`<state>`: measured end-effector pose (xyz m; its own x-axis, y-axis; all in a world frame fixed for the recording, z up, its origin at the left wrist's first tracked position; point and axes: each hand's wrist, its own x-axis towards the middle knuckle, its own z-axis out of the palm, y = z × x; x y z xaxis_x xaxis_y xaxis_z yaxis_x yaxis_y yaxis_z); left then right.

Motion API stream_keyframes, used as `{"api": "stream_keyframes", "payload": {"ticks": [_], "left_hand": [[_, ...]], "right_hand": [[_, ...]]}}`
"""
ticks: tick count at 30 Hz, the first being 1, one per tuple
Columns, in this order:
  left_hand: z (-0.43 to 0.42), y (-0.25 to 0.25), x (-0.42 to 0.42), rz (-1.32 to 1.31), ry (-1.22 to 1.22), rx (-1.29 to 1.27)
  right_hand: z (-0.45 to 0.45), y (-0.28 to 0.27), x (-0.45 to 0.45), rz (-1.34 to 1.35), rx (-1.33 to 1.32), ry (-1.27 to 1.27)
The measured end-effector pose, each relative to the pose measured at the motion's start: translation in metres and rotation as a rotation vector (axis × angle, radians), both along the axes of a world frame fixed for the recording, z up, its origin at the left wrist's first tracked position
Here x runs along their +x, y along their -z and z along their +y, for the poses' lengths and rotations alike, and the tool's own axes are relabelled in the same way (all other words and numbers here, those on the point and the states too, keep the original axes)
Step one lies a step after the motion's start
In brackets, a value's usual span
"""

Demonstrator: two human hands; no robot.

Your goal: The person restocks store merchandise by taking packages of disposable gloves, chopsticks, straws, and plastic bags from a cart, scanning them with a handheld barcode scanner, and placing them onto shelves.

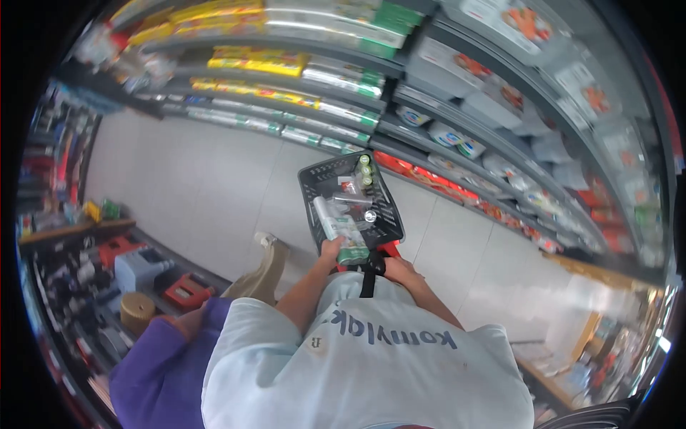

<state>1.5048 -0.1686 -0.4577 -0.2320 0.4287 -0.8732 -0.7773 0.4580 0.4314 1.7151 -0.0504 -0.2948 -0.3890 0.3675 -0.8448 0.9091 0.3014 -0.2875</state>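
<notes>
A dark plastic shopping basket (393, 214) hangs in front of my body, with a red part at its near edge. My left hand (331, 252) is closed on a long white and green package (347, 236), which lies slanted over the basket's near left side. Beside the basket's near edge, my right hand (400, 270) is wrapped round a dark handle, with its fingers partly hidden. Inside the basket are green-capped items (366, 170) at the far right and a small round silver item (370, 216).
Shelves of boxed rolls (257, 61) curve along the far side, with trays of packaged goods (500, 93) at the right. A person in purple (161, 365) stands close at my left, beside low shelves with plastic containers (139, 269). Pale floor tiles (193, 171) lie between.
</notes>
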Motion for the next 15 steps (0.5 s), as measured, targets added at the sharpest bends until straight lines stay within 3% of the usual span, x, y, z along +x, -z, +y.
{"api": "stream_keyframes", "payload": {"ticks": [2,6,7,10,15], "left_hand": [[0.001,0.001,0.006,0.008,-0.038,0.011],[0.014,-0.007,0.008,0.047,0.173,-0.048],[0.018,-0.019,0.010,0.050,0.184,-0.049],[0.028,-0.042,0.013,0.091,0.250,0.019],[0.044,-0.039,0.017,0.185,0.359,-0.057]], "right_hand": [[-0.004,0.008,0.016,0.048,-0.069,0.034],[-0.005,-0.007,0.036,0.003,-0.081,0.048],[-0.018,0.037,0.051,0.069,-0.073,0.054],[-0.019,0.036,0.064,0.072,-0.050,0.052],[-0.021,0.036,0.097,0.214,0.006,0.136]]}}
